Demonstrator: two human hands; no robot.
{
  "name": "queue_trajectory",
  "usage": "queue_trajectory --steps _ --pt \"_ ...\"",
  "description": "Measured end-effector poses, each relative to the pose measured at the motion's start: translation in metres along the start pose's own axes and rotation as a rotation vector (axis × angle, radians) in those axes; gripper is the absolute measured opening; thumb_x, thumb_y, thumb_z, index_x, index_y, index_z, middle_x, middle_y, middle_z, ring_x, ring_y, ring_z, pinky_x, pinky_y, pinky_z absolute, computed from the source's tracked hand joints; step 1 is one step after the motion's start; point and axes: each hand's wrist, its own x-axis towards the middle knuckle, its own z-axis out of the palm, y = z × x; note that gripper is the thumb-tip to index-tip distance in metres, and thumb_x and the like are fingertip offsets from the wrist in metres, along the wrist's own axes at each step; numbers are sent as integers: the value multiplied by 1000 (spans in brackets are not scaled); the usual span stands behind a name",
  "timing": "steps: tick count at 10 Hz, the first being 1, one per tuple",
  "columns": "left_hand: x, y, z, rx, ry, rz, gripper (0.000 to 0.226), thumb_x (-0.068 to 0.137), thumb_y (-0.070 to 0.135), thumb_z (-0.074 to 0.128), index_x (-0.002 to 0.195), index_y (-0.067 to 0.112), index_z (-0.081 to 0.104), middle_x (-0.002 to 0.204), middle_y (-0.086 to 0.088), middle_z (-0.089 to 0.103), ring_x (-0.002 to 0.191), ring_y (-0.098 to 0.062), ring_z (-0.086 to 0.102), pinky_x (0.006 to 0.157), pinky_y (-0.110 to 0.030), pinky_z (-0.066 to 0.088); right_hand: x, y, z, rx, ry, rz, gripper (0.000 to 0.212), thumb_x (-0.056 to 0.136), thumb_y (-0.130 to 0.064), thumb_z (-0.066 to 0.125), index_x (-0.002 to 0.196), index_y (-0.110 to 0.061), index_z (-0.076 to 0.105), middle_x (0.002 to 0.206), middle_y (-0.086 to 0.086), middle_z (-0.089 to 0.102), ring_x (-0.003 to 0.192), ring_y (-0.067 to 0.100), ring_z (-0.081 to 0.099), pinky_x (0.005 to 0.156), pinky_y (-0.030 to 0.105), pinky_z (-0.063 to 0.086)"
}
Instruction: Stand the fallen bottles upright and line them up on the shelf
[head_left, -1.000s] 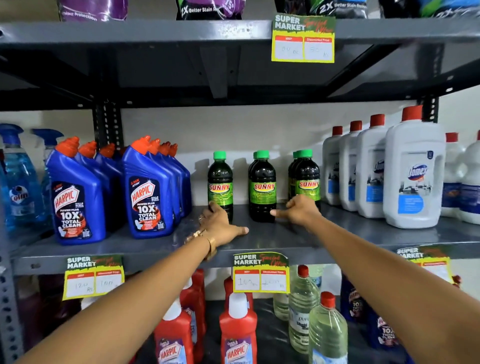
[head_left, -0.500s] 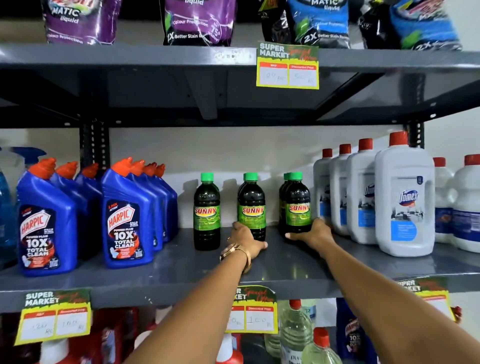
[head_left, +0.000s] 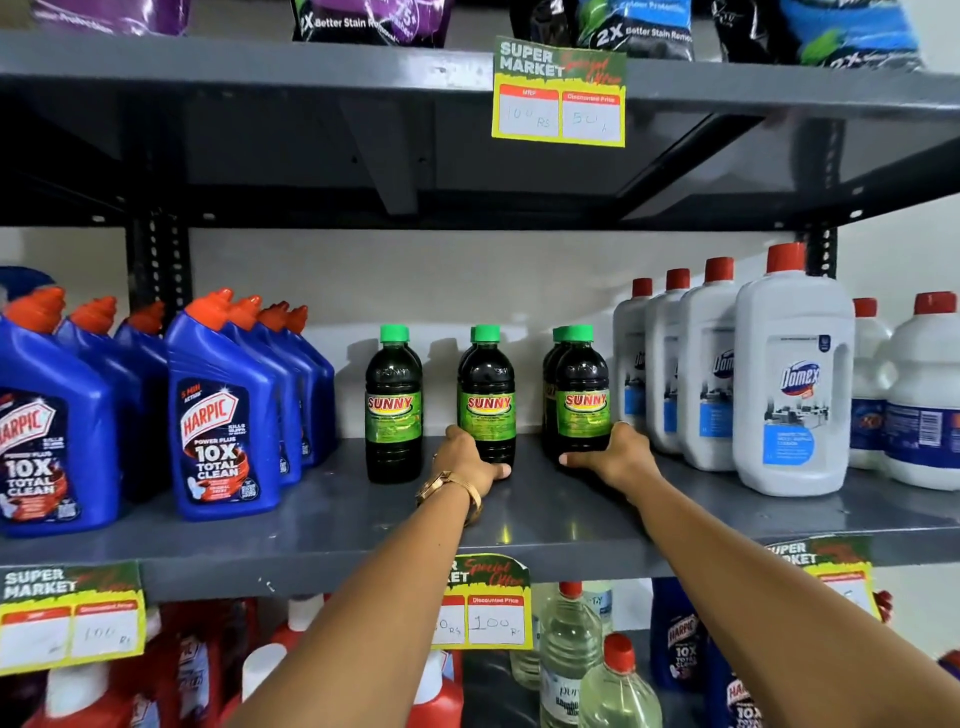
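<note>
1. The left hand (head_left: 470, 460) now cups the base of the middle Sunny bottle (head_left: 487, 395), fingers wrapped behind and thumb flat on the shelf (head_left: 311, 514); a second ago it lay on bare shelf in front.
2. The right hand (head_left: 613, 454) has likewise closed around the base of the right Sunny bottle (head_left: 582, 395), thumb pointing left.
3. All visible Sunny bottles, including the left one (head_left: 393, 402), stand upright between the Harpic bottles (head_left: 223, 421) and Domex bottles (head_left: 792, 384).
4. Likely only spacing adjustments remain.
</note>
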Motion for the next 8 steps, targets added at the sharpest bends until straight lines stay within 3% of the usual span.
queue_trajectory --steps 4,5,6,7,8 --pt "1 -1 -1 -7 -17 -25 67 73 26 81 120 2 40 125 -16 59 116 -34 57 98 -41 48 3 1 1 -11 -16 13 77 61 -31 90 125 -5 56 124 15 63 114 31 60 95 33 47" --pt "-4 1 -6 1 -48 -56 72 70 26 83 122 2 40 127 -15 57 118 -33 55 100 -40 46 -4 -5 -2 -34 -3 34 94 56 -36 92 131 -1 47 133 18 56 123 34 53 104 39 45" --pt "-5 2 -10 -3 -125 -22 74 72 23 82 130 2 43 133 -14 55 122 -30 53 105 -37 43 -16 -16 -11 -67 117 -72 114 58 -43 89 145 1 29 148 22 38 137 38 38 112 47 35" --pt "-21 4 -21 88 -234 22 77 78 27 77 141 4 39 143 -14 48 128 -28 50 110 -35 38 -44 -40 -27 172 294 -359 90 73 -43 78 145 -6 38 145 14 48 133 25 47 110 36 40" --pt "-41 3 -39 161 -181 135 82 86 31 67 148 4 22 145 -14 45 130 -28 48 108 -33 39 -85 -68 -74 618 374 -716 45 83 -51 67 121 -28 64 114 -11 70 100 2 65 81 17 54"
